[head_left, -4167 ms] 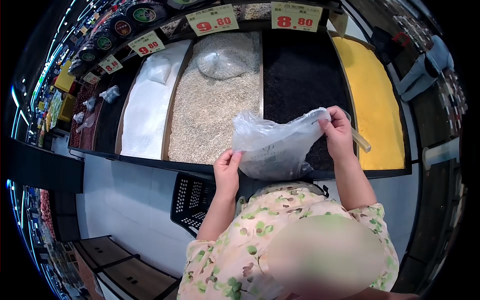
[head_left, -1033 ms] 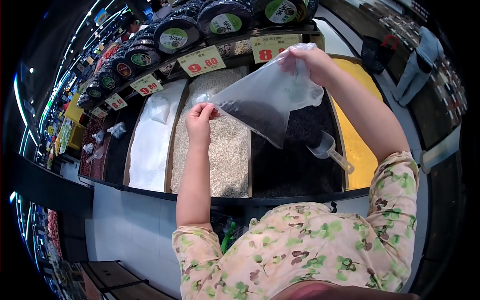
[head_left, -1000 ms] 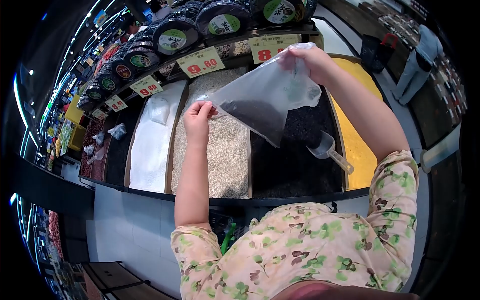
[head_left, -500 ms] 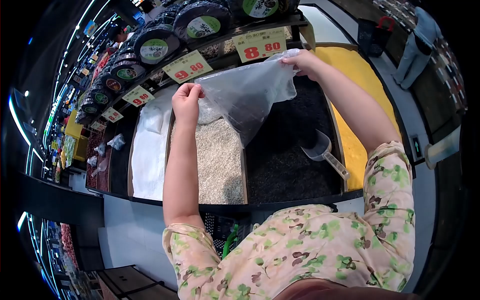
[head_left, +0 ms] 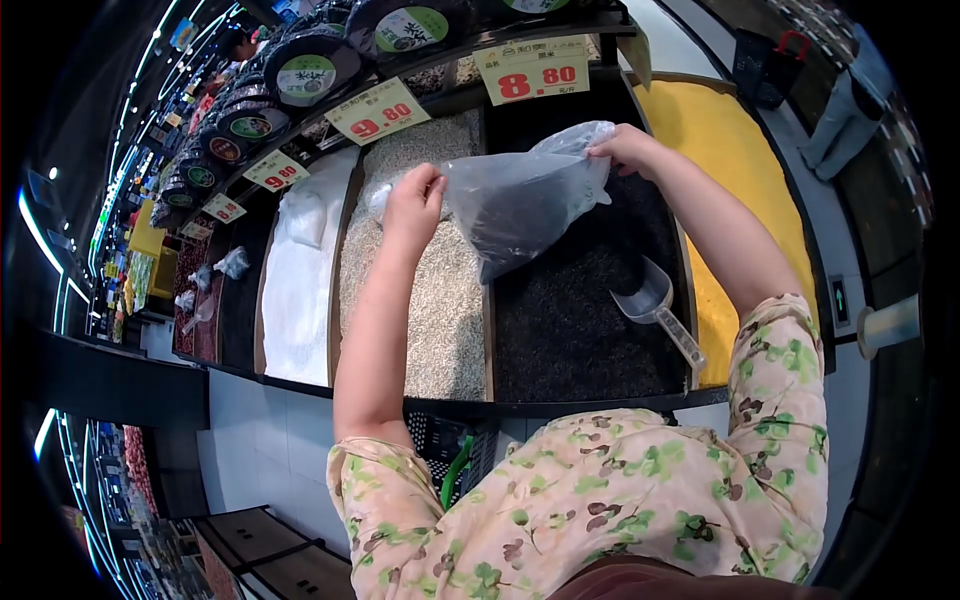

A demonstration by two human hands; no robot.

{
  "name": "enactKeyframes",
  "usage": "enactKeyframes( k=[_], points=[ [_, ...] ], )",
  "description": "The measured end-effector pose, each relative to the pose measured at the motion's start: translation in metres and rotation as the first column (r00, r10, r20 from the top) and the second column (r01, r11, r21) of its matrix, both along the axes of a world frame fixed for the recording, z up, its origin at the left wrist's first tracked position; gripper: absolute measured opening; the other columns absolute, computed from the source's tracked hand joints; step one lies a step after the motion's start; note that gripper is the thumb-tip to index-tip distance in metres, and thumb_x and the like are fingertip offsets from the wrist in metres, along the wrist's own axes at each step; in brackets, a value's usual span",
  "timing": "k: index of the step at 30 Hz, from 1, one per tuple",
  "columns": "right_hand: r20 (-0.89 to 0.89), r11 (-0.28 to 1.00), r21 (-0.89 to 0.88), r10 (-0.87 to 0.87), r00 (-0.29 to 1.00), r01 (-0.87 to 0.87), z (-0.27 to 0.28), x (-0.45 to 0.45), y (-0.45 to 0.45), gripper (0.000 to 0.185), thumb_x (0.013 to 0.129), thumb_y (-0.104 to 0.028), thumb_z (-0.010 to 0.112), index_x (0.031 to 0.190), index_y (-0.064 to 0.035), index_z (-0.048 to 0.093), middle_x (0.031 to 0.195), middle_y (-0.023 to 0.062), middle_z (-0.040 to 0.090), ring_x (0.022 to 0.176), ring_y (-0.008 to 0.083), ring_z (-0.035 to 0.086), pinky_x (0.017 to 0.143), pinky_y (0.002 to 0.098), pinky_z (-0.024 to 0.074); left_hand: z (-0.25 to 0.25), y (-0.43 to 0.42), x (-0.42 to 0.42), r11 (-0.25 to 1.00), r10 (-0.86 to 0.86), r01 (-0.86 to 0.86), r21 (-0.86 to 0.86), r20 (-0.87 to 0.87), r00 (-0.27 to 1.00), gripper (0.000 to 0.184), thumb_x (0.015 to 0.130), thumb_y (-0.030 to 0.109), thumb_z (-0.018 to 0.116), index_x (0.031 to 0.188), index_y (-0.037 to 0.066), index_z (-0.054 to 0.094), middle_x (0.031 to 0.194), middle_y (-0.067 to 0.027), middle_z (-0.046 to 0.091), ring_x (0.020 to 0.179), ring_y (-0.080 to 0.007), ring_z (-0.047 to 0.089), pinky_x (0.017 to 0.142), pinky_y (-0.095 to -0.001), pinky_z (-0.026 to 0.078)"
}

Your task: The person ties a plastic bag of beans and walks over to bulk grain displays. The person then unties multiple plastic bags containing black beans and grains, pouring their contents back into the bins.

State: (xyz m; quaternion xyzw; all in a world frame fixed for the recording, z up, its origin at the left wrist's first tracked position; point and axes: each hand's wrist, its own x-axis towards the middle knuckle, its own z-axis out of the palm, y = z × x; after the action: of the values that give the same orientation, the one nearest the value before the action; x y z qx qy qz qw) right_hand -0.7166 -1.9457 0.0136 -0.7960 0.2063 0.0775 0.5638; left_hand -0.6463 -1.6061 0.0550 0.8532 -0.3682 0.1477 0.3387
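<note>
A clear plastic bag (head_left: 525, 205) is stretched between my two hands above the bins. My left hand (head_left: 412, 208) pinches its left upper corner, over the pale grain (head_left: 430, 310). At the other upper corner, my right hand (head_left: 632, 152) grips the plastic with closed fingers, above the black rice (head_left: 570, 330). The bag hangs down and looks empty; dark grain shows through it. A clear scoop (head_left: 655, 300) lies in the black rice, its handle resting toward the divider on the right.
White grain (head_left: 297, 325) fills a bin at left, yellow grain (head_left: 700, 180) one at right. Price signs (head_left: 532, 70) and round dark packages (head_left: 305, 75) line the shelf behind. A person (head_left: 845, 110) stands at upper right. A basket with a green handle (head_left: 458, 470) is below me.
Both hands have shifted to the right, and the bag's upper edge is held more level. My left hand has turned. The scoop still lies in the black rice.
</note>
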Motion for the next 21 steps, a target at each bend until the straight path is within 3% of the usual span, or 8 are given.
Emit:
enactKeyframes(
  k=[2,4,9,12,13,18,19,21],
  points=[
    [-0.007,1.0,-0.024,0.02,1.0,-0.02,0.0,-0.001,0.0,0.03,0.079,-0.024,0.066,0.105,-0.0107,0.065,0.105,0.0108,0.061,0.096,0.0278,0.055,0.082,0.0458,0.0432,-0.004,-0.011,-0.017,0.987,-0.142,0.139,0.085,0.034,0.989,0.009,0.085,0.007,0.057,0.083,-0.001,0.054,0.069,-0.0047,0.057,0.062,-0.0097,0.052,0.058,-0.0233,0.042],
    [-0.01,0.999,-0.044,0.03,1.0,-0.03,-0.001,-0.004,0.002,0.031,0.078,-0.024,0.067,0.106,-0.0103,0.065,0.105,0.0115,0.061,0.095,0.0278,0.055,0.08,0.0446,0.0448,-0.007,-0.004,-0.003,0.981,-0.051,0.005,-0.196,-0.228,0.972,0.011,0.088,0.009,0.054,0.084,0.0,0.055,0.075,-0.0044,0.061,0.067,-0.0104,0.058,0.062,-0.0228,0.046],
    [-0.018,0.998,-0.06,0.03,0.999,-0.031,-0.006,-0.007,-0.004,0.031,0.078,-0.025,0.066,0.106,-0.01,0.064,0.103,0.0109,0.062,0.094,0.0265,0.056,0.08,0.043,0.0449,-0.016,0.006,-0.001,0.935,-0.138,-0.006,-0.356,-0.378,0.915,0.016,0.091,0.016,0.052,0.09,0.0,0.056,0.078,-0.0049,0.062,0.067,-0.0104,0.058,0.062,-0.023,0.046],
    [-0.019,0.998,-0.048,0.028,0.999,-0.029,-0.006,-0.011,-0.004,0.032,0.078,-0.026,0.066,0.106,-0.0108,0.064,0.101,0.0101,0.062,0.091,0.0251,0.056,0.079,0.0415,0.045,-0.021,0.01,-0.002,0.844,-0.113,-0.15,-0.515,-0.444,0.889,0.014,0.091,0.01,0.049,0.089,-0.001,0.057,0.075,-0.0043,0.062,0.069,-0.0101,0.059,0.061,-0.023,0.048],
    [-0.02,0.999,-0.046,0.026,0.999,-0.027,-0.007,-0.012,-0.004,0.031,0.078,-0.026,0.066,0.105,-0.011,0.064,0.101,0.0099,0.062,0.091,0.0249,0.056,0.079,0.0412,0.0449,-0.033,0.015,0.003,0.824,-0.149,-0.154,-0.545,-0.471,0.869,0.015,0.088,0.012,0.055,0.09,-0.002,0.059,0.076,-0.005,0.063,0.069,-0.0107,0.059,0.063,-0.0242,0.048],
    [-0.03,0.998,-0.059,0.012,0.999,-0.013,-0.004,-0.015,-0.001,0.03,0.078,-0.027,0.066,0.104,-0.0113,0.064,0.099,0.0091,0.063,0.089,0.0238,0.057,0.077,0.0403,0.0448,-0.088,0.026,-0.009,0.99,0.047,-0.108,-0.092,-0.501,0.864,0.033,0.074,0.027,0.072,0.089,-0.001,0.064,0.08,-0.0094,0.066,0.072,-0.0137,0.062,0.067,-0.0272,0.049],
    [-0.027,0.999,-0.048,0.01,1.0,-0.012,-0.004,-0.015,0.0,0.029,0.078,-0.026,0.065,0.103,-0.0109,0.064,0.099,0.0088,0.063,0.088,0.024,0.057,0.075,0.0406,0.0443,-0.079,0.021,-0.022,0.994,0.108,-0.104,0.035,-0.464,0.879,0.036,0.072,0.03,0.073,0.089,-0.001,0.064,0.081,-0.0111,0.067,0.072,-0.0172,0.063,0.067,-0.0288,0.05],
    [-0.02,1.0,-0.028,0.006,1.0,-0.006,-0.005,-0.014,0.0,0.027,0.079,-0.023,0.064,0.103,-0.0102,0.064,0.098,0.0084,0.062,0.086,0.0244,0.057,0.072,0.0413,0.0433,-0.101,0.018,-0.015,0.984,0.169,-0.134,0.118,-0.384,0.908,0.031,0.075,0.029,0.069,0.089,0.001,0.065,0.084,-0.013,0.067,0.074,-0.0239,0.064,0.068,-0.0333,0.05]
  ],
)
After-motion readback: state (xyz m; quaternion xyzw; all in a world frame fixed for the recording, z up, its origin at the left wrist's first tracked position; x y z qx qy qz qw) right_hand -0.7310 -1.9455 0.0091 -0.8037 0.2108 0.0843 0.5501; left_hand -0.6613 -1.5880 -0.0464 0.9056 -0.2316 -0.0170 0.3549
